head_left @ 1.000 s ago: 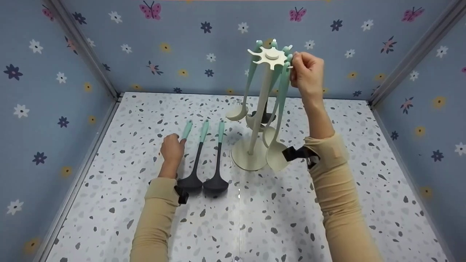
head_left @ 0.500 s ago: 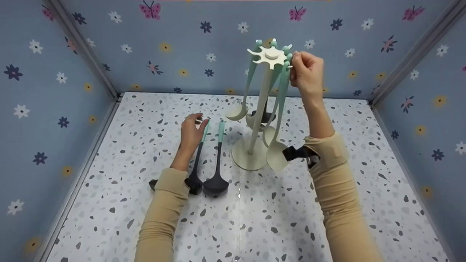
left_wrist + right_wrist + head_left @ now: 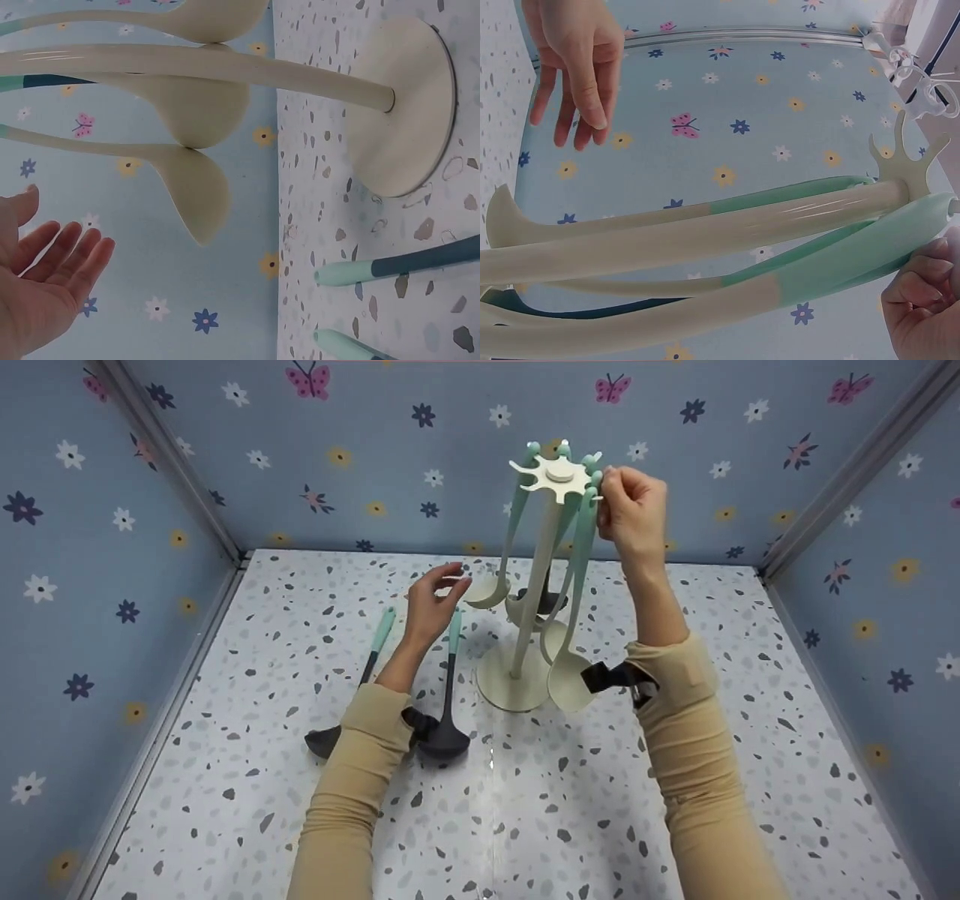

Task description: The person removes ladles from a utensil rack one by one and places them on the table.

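Observation:
My left hand (image 3: 430, 606) hovers with loosely bent fingers beside a cream ladle (image 3: 489, 592) on the utensil rack (image 3: 534, 585); nothing is in it. In the left wrist view the left hand (image 3: 49, 289) shows its palm. Up at the rack's top, my right hand (image 3: 636, 514) has curled fingers and seems to pinch the upper end of a mint-handled ladle; the exact contact is partly hidden. Beneath the left hand lie dark ladles with mint handles: a left ladle (image 3: 381, 639) and a right ladle (image 3: 448, 697). The left arm covers the middle one.
Several cream utensils and a dark one hang from the rack, whose round base (image 3: 499, 690) stands on the speckled tabletop (image 3: 585, 817). A front cream ladle (image 3: 570, 684) hangs close to the right wrist's camera. Flowered wall panels (image 3: 465, 517) enclose the back and sides.
My left hand has left the leftmost dark ladle's handle and moved rightward and away from me, past the middle handle, toward the rack. The right hand stays in place.

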`<state>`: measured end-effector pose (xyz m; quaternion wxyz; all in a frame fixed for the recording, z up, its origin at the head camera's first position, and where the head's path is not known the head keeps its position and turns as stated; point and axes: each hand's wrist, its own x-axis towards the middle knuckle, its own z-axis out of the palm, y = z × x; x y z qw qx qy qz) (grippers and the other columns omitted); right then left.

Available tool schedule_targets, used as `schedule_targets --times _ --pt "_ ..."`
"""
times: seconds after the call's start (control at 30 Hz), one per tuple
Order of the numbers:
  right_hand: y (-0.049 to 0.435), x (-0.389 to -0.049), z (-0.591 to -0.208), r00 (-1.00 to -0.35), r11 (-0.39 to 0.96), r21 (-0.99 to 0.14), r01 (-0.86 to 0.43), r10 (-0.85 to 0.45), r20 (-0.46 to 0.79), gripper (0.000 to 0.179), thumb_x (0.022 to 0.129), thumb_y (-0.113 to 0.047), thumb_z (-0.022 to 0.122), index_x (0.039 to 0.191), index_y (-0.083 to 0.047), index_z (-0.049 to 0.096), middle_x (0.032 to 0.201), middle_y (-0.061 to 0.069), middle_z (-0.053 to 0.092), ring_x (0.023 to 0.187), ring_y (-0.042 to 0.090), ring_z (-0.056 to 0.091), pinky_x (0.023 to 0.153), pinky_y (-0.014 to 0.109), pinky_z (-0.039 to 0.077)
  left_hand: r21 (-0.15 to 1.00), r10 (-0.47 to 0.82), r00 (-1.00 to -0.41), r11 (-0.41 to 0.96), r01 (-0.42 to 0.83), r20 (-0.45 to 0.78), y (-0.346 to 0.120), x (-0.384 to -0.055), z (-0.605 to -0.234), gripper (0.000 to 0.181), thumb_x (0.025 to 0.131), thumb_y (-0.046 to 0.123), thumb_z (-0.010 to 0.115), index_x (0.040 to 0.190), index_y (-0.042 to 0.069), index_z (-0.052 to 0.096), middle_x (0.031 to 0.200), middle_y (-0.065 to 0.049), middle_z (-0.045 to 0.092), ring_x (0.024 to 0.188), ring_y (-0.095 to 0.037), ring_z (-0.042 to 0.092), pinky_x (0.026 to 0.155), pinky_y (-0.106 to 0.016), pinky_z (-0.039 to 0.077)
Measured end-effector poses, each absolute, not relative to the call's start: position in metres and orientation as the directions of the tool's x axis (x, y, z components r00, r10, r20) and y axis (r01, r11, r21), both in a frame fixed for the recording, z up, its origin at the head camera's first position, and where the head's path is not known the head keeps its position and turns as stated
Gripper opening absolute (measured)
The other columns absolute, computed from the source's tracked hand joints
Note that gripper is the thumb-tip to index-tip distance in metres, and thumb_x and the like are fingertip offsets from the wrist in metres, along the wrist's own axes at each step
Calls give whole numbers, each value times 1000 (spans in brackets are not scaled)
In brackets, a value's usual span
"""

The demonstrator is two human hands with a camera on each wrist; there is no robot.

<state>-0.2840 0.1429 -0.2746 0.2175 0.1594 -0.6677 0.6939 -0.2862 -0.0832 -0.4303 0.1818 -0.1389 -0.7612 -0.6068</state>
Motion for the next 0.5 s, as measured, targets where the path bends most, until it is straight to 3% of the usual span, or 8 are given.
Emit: schedule_targets --times 0.37,0.5 --pt "143 -284 -275 -858 2 -862 -507 94 505 35 90 -4 47 56 -9 46 46 0 38 36 9 33 33 16 23 897 121 -897 73 436 426 -63 -284 -392 34 86 -2 54 117 -12 49 114 -24 52 105 -32 51 86 -34 44" --pt "143 -284 -275 -848 14 -852 -523 92 522 34 90 -4 47 56 -10 46 46 0 38 36 8 33 32 16 23 909 181 -896 21 416 406 -59 -292 -395 35 87 -1 53 119 -12 46 117 -25 50 109 -32 48 90 -33 41"
